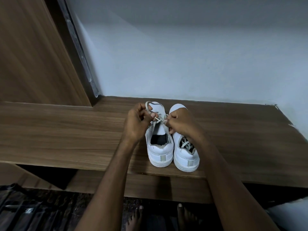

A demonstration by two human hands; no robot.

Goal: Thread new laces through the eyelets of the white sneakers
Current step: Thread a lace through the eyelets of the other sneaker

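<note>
Left hand (pixel 135 121) and right hand (pixel 179 121) both pinch the lace (pixel 158 120) over the left sneaker (pixel 159 147) — right sneaker (pixel 185 155) under right wrist, on the shelf (pixel 66 130).

White sneakers (pixel 166 147) w/ grey heel tabs, off-white lace (pixel 148 106), brown woodgrain shelf (pixel 66 130), pale wall (pixel 183 55).

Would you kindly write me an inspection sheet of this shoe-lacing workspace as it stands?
Surface: wooden shelf, wood-grain top.
Job's things: left sneaker and right sneaker side by side, heels toward the person; lace stretched over the left sneaker; a loose lace lies inside the right one.
Clutter: nothing seen.
Hands: left hand and right hand each pinch the lace.
Cables: nothing seen.
Surroundings: pale wall, wooden panel, bare feet below.
</note>
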